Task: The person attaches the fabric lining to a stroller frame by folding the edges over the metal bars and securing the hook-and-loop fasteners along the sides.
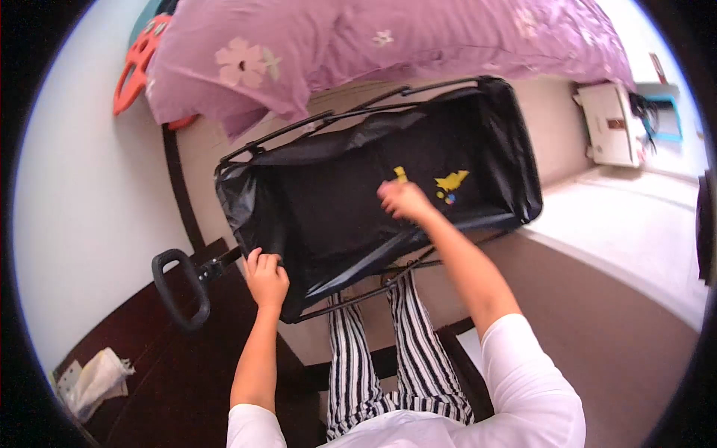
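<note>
A black fabric folding wagon (336, 194) with a thin metal frame stands in front of me. My left hand (267, 278) grips its near left rim, fingers bent over the edge. Over the inside of the wagon is my right hand (405, 200), somewhat blurred, its fingers curled together. A pinkish patch shows at its fingertips; I cannot tell whether it is a held thing. Just beyond these fingers is a small yellow piece (400, 173). Right of the hand, a jagged yellow piece (452, 180) lies on the wagon floor beside small round yellow and blue bits (449, 199).
The wagon's black loop handle (181, 290) sticks out left. Behind the wagon is a bed with a purple flowered cover (299, 60). An orange-red plastic thing (140, 63) leans by the left wall. A white box (609, 123) stands at right; a whitish bag (101, 381) lies lower left.
</note>
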Demonstrator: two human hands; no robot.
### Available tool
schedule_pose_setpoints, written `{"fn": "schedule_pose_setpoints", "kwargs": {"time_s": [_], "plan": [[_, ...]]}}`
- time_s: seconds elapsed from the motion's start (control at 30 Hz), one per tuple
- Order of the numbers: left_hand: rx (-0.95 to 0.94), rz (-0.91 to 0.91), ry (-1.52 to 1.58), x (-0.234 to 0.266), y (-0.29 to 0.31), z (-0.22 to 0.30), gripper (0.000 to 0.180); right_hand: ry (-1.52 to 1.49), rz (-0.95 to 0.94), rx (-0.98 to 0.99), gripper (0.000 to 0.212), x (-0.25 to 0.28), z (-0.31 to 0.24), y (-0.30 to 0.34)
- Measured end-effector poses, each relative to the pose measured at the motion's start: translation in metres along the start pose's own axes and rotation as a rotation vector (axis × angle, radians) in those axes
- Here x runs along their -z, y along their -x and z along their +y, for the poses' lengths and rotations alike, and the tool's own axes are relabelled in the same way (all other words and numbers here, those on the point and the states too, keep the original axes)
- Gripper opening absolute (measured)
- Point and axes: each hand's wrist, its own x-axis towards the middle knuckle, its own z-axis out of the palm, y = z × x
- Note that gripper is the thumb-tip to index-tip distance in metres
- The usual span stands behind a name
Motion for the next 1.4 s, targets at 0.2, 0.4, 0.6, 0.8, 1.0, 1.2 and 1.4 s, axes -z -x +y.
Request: {"fn": "schedule_pose_setpoints", "kwargs": {"time_s": [0.2,0.4,0.6,0.8,1.0,1.2,1.4], "plan": [[-0.013,0.034,-0.114,-0.002,-0.009,0.009,0.013,-0.395,0.425,-0.314,0.073,0.100,-0.104,-0.106],[0.058,-0.057,-0.150,0.005,0.006,-0.007,0.013,-0.644,0.226,-0.174,0.023,0.105,-0.072,-0.097],[0.044,-0.049,-0.132,-0.004,-0.005,0.006,0.013,-0.986,0.142,0.074,0.018,0.165,-0.113,-0.109],[0.069,-0.056,-0.153,-0.003,-0.006,0.008,0.014,-0.743,0.222,-0.048,0.034,0.152,-0.171,-0.121],[0.087,-0.024,-0.155,0.010,-0.017,0.022,0.015,-0.322,-0.008,0.092,0.025,0.131,-0.118,-0.081],[0.018,-0.022,0.231,-0.040,-0.102,0.061,0.016,0.430,-0.264,0.034,0.042,0.078,-0.042,-0.095],[0.358,-0.572,-0.004,-0.119,-0.220,-0.042,0.029,1.173,-0.236,0.159,0.042,0.028,-0.089,-0.183]]}}
